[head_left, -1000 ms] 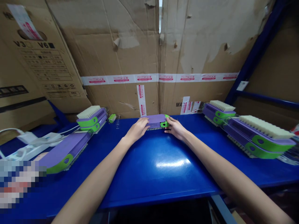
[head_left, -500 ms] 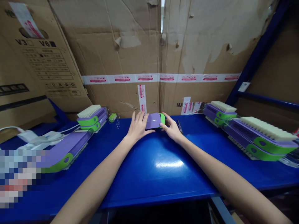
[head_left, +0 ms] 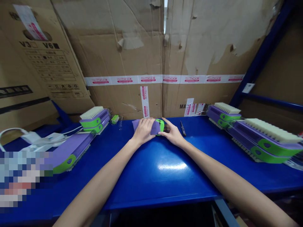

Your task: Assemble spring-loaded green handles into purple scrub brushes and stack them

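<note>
A purple brush body with a green end piece (head_left: 157, 126) is tilted up at the far middle of the blue table (head_left: 151, 170). My left hand (head_left: 142, 130) wraps over its purple top and left side. My right hand (head_left: 172, 132) grips it at the green end, thumb on the green part. Both hands close on the same piece; its underside is hidden.
Stacks of purple-green brushes with white bristles lie at the right (head_left: 253, 134) and at the left (head_left: 94, 118). A long purple piece (head_left: 68, 151) lies front left beside white cables (head_left: 35, 140). A small dark tool (head_left: 182, 128), a spring (head_left: 121, 123) and a green part (head_left: 115, 119) lie near the cardboard wall.
The brush body has been turned from lying flat to tilted, its green end now facing me. My left hand moved over its top; a dark tool shows right of my right hand.
</note>
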`<action>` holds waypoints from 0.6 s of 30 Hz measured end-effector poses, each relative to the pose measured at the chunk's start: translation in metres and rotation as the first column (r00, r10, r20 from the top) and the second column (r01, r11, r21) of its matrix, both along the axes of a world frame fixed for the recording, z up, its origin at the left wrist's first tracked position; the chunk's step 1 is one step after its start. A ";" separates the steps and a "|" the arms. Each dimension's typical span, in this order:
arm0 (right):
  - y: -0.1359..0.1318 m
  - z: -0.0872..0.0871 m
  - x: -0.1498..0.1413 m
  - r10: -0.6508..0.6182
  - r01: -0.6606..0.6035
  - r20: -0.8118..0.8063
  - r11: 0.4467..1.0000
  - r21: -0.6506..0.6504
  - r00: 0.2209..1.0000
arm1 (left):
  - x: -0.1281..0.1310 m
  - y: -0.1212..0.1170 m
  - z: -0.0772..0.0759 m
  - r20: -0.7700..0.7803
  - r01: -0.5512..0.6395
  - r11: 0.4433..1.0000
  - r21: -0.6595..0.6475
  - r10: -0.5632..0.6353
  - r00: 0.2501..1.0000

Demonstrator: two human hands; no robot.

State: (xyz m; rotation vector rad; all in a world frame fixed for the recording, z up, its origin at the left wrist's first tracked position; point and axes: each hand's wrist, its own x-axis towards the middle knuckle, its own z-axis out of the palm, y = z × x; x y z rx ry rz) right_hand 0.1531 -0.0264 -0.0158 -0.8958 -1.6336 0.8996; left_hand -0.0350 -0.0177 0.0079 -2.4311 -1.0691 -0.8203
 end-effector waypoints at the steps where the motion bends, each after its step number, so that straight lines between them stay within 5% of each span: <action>1: 0.000 -0.001 0.000 0.003 -0.003 -0.004 1.000 -0.008 1.000 | 0.000 0.000 0.000 0.004 0.003 1.000 0.001 -0.003 1.000; 18: 0.004 -0.002 0.002 0.020 -0.020 0.003 0.998 -0.059 1.000 | 0.000 0.002 0.002 0.004 0.079 0.997 -0.017 -0.079 0.997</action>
